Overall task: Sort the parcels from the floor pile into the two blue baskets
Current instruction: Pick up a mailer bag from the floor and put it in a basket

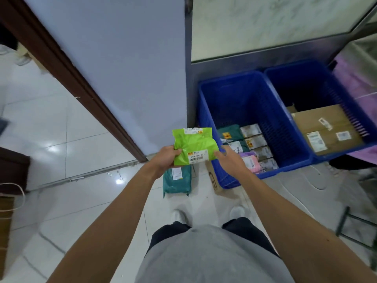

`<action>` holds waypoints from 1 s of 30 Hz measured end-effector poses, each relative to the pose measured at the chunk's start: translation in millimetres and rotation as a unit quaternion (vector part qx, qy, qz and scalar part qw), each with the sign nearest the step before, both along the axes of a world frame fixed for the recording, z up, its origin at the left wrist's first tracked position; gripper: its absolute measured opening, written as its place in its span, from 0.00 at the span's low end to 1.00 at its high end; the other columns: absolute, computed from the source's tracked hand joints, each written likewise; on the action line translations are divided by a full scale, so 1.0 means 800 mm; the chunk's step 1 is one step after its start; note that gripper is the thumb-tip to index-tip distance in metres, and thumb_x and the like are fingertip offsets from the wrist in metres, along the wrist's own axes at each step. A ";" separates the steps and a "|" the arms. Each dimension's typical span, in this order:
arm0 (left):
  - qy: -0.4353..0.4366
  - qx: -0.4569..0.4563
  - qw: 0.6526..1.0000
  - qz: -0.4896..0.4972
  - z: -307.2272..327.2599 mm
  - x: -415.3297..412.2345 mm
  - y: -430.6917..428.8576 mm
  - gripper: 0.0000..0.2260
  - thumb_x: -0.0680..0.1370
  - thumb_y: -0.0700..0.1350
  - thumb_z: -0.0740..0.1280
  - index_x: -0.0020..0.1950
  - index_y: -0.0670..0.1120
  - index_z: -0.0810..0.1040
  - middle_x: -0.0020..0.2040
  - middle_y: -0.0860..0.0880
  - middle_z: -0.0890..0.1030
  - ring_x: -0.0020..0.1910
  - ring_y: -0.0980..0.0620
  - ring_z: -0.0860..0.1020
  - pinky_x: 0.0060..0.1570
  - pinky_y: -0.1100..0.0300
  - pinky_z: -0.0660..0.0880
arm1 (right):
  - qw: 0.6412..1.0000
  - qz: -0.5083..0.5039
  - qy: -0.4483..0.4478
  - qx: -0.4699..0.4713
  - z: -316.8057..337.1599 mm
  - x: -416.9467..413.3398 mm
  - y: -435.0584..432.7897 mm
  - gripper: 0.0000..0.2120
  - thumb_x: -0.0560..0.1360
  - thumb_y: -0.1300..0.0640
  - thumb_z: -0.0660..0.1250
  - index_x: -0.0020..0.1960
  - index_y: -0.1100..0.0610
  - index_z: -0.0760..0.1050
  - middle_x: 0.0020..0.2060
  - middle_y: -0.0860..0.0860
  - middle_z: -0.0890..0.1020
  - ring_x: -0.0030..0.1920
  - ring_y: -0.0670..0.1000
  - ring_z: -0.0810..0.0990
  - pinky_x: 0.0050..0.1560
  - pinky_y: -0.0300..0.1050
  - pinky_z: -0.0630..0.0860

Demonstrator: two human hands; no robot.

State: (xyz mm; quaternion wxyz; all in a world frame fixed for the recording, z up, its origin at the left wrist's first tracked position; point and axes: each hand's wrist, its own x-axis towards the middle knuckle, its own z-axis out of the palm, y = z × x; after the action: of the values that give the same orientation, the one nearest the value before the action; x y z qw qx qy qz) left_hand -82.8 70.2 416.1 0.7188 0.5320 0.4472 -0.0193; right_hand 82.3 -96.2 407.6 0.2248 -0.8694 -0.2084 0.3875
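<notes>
Head view: both hands are holding a lime-green parcel [193, 145] in the air, just beside the left blue basket [206, 103].
Grip: left hand [166, 158] is clasping its lower-left corner, right hand [228, 158] is pinching the lower-right edge, fingers curling round it. That basket is carrying small mixed parcels [247, 144], the right blue basket [289, 68] a cardboard box [326, 129]. A teal parcel [177, 181] is lying on the floor underneath.

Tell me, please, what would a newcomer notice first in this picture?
The bright green plastic parcel at the centre stands out first, held at its two sides by the left hand and the right hand. To its right, against the wall, stand the left blue plastic basket, with small parcels in it, and the right blue plastic basket, with a flat brown cardboard box in it.
</notes>
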 end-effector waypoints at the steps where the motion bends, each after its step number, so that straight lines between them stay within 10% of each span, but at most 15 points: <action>1: -0.002 0.001 1.000 -0.004 0.003 0.007 -0.002 0.11 0.85 0.40 0.59 0.64 0.44 0.77 0.56 0.46 0.84 0.54 0.48 0.83 0.53 0.52 0.81 | 1.000 -0.016 0.017 0.016 -0.004 0.012 -0.002 0.31 0.75 0.33 0.50 0.65 0.52 0.74 0.60 0.55 0.81 0.63 0.61 0.77 0.63 0.56 0.72; 7: 0.002 0.010 1.000 -0.017 0.011 0.071 -0.033 0.13 0.85 0.40 0.59 0.68 0.41 0.76 0.62 0.43 0.83 0.61 0.43 0.81 0.63 0.45 0.77 | 0.971 -0.141 0.173 0.085 0.003 0.088 -0.026 0.28 0.80 0.33 0.54 0.58 0.54 0.80 0.50 0.55 0.85 0.47 0.55 0.84 0.48 0.49 0.78; 14: 0.018 0.006 1.000 0.018 0.020 0.175 -0.128 0.11 0.85 0.40 0.59 0.64 0.45 0.77 0.62 0.44 0.83 0.62 0.45 0.81 0.63 0.46 0.77 | 0.929 -0.145 0.299 0.162 0.004 0.211 -0.086 0.16 0.79 0.44 0.66 0.59 0.55 0.80 0.55 0.56 0.85 0.56 0.57 0.83 0.56 0.55 0.81; 21: 0.050 0.015 0.997 0.060 0.010 0.276 -0.219 0.11 0.84 0.40 0.59 0.63 0.46 0.78 0.60 0.45 0.83 0.60 0.45 0.82 0.62 0.46 0.78 | 0.949 -0.081 0.277 0.129 0.009 0.311 -0.144 0.10 0.80 0.48 0.66 0.56 0.53 0.78 0.52 0.51 0.84 0.48 0.49 0.83 0.41 0.44 0.76; 25: 0.066 0.008 0.993 0.097 0.006 0.313 -0.243 0.11 0.83 0.41 0.63 0.64 0.42 0.78 0.57 0.44 0.85 0.53 0.48 0.84 0.51 0.54 0.81 | 0.956 -0.082 0.258 0.117 0.008 0.352 -0.162 0.04 0.81 0.53 0.67 0.53 0.52 0.78 0.42 0.44 0.80 0.41 0.44 0.78 0.43 0.43 0.74; 30: 0.066 -0.016 0.990 0.120 -0.016 0.344 -0.238 0.23 0.73 0.57 0.73 0.64 0.48 0.80 0.62 0.47 0.83 0.62 0.47 0.81 0.64 0.45 0.76 | 0.967 -0.052 0.233 0.085 -0.017 0.380 -0.159 0.11 0.82 0.55 0.66 0.62 0.57 0.77 0.47 0.49 0.84 0.47 0.50 0.84 0.58 0.51 0.80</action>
State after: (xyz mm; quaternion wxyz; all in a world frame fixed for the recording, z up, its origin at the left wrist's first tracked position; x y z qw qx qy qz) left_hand 192.6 -120.4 403.0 0.6934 0.4605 0.5537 0.0243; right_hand 386.4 -223.6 394.1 0.3602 -0.7426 -0.1376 0.5477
